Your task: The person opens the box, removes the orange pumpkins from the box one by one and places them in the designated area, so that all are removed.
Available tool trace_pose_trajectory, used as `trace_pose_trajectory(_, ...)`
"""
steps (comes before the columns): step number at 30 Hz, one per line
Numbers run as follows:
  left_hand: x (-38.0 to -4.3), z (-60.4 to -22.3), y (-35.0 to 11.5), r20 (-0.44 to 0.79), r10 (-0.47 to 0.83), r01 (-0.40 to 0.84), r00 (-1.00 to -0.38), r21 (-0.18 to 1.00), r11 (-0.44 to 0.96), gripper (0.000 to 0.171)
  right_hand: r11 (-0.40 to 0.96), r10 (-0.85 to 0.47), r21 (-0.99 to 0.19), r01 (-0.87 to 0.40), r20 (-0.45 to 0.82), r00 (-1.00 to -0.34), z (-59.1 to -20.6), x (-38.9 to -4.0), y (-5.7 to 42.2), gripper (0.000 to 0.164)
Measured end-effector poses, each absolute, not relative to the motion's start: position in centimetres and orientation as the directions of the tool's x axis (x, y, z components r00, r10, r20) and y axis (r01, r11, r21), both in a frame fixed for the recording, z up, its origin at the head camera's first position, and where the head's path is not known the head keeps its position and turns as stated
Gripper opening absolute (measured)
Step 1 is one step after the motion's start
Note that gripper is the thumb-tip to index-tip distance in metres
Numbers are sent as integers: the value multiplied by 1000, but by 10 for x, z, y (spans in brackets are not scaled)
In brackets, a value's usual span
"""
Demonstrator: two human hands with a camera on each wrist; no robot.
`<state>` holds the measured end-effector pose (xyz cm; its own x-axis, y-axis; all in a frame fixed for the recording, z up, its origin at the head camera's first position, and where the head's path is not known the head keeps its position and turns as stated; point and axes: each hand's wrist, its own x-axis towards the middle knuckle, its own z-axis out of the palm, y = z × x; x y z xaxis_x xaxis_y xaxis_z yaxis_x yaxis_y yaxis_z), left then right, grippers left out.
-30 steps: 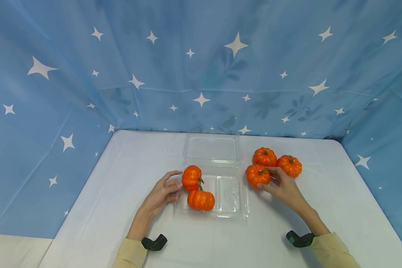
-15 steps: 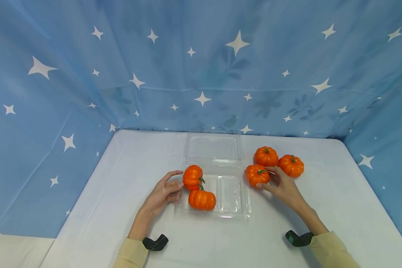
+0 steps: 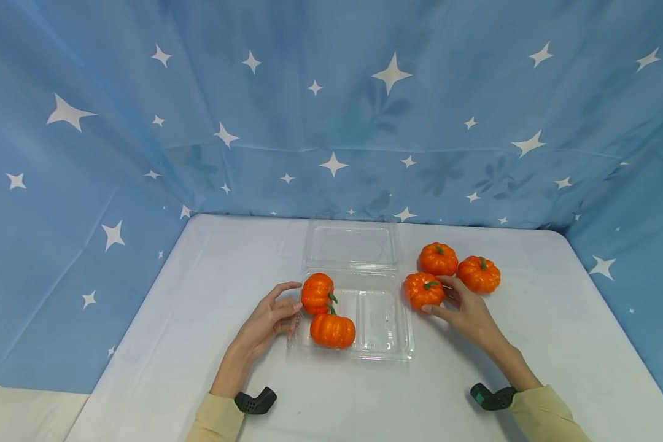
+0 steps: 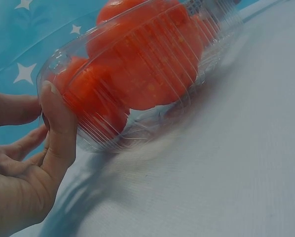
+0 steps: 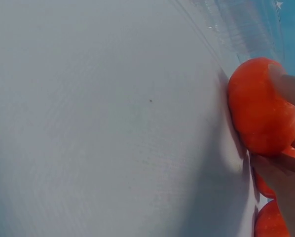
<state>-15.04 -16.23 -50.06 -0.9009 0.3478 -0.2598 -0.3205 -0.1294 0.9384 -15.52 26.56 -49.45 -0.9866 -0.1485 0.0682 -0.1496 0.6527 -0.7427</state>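
A clear plastic clamshell container (image 3: 377, 319) lies unfolded, its lid (image 3: 351, 244) at the back. Two small orange pumpkins sit in its left part, one pumpkin (image 3: 317, 294) behind the other pumpkin (image 3: 333, 331), green stems close together. My left hand (image 3: 267, 320) holds the container's left edge; the thumb (image 4: 58, 123) lies against the ribbed wall in the left wrist view. Right of the container, my right hand (image 3: 468, 312) grips a third pumpkin (image 3: 423, 291) between thumb and fingers. That pumpkin (image 5: 261, 106) stays low at the white tabletop.
Two more pumpkins stand beyond the right hand: one pumpkin (image 3: 438, 259) behind the gripped one, another pumpkin (image 3: 479, 274) right behind the fingers. A blue curtain (image 3: 331, 110) with white stars hangs along the rear edge of the white table (image 3: 342, 399).
Both hands keep nearly the same places on the container and the pumpkin. The view shifts only slightly.
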Motion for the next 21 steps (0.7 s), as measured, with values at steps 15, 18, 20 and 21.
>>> trace_pose_trajectory(15,-149,-501,-163,-254,354,-320,-900,937,-142,55,680,-121,-695,-233,207,-971,-479,-147,266,55)
trace_pose_trajectory(18,-149,-501,-163,-256,353,-323,-900,935,-145,55,689,-112,-680,-249,240,-964,-474,-146,263,52)
trace_pose_trajectory(20,-149,-501,-163,-256,352,-324,-900,934,-149,56,685,-114,-677,-268,263,-958,-471,-145,260,50)
trace_pose_trajectory(21,-150,-500,-162,-257,351,-325,-900,934,-150,56,685,-119,-674,-278,273,-955,-470,-145,259,48)
